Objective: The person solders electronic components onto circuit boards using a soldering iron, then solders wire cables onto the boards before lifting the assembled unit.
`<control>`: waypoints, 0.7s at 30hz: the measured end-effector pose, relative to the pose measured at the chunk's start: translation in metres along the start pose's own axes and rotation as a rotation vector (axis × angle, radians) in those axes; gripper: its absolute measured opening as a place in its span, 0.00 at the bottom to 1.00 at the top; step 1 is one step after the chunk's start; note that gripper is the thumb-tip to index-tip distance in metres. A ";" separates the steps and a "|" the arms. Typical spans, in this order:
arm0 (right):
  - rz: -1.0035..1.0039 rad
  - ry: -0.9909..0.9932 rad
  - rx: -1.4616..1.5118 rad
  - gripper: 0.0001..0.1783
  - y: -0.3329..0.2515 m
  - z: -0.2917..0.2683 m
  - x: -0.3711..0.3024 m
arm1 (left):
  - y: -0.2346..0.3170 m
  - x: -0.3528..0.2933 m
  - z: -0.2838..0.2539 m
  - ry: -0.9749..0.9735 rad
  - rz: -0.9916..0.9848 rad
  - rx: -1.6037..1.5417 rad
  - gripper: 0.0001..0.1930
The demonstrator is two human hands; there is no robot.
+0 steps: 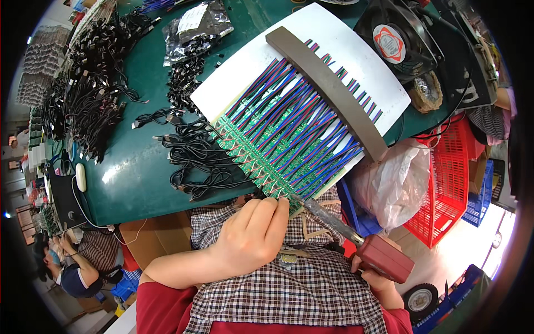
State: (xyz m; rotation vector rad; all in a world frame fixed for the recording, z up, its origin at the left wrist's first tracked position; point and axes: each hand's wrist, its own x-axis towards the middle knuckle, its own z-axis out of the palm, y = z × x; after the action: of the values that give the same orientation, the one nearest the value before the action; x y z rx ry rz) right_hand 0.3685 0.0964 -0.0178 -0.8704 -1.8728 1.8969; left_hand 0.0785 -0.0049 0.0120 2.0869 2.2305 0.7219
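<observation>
My left hand [245, 239] is closed in a pinch at the near corner of a panel of green circuit boards [253, 150]; what its fingertips hold is too small to make out. In my right hand [378, 281] is a soldering gun [386, 257] with a red body, its long metal shaft slanting left so that the tip comes close to my left fingertips. Rows of blue, red and black wires [300, 125] run from the boards across a white sheet [233, 83]. A curved brown bar [334, 92] lies across these wires.
Black cables [203, 156] lie coiled left of the boards, with a larger cable heap [92, 94] farther left. Small black parts [186, 80] spill from a silvery bag [197, 25]. A fan [389, 42] stands back right. Red crates [445, 183] and a plastic bag [395, 178] sit beside the table.
</observation>
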 end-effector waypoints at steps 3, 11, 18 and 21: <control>-0.024 -0.020 -0.034 0.33 -0.001 0.000 0.003 | 0.000 0.001 0.001 0.001 -0.004 0.000 0.14; -0.159 -0.058 -0.157 0.33 0.000 0.001 0.012 | 0.002 0.001 0.002 0.017 -0.001 0.038 0.14; -0.029 0.028 -0.022 0.34 0.007 -0.001 -0.007 | 0.003 0.002 0.000 -0.014 -0.009 0.058 0.13; 0.015 0.043 -0.014 0.36 0.016 -0.002 -0.016 | 0.003 0.002 0.001 -0.008 -0.005 0.066 0.13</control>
State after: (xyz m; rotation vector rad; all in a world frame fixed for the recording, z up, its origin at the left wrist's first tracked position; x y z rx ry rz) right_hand 0.3847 0.0867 -0.0301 -0.9256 -1.8619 1.8605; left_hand 0.0815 -0.0028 0.0132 2.1088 2.2854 0.6473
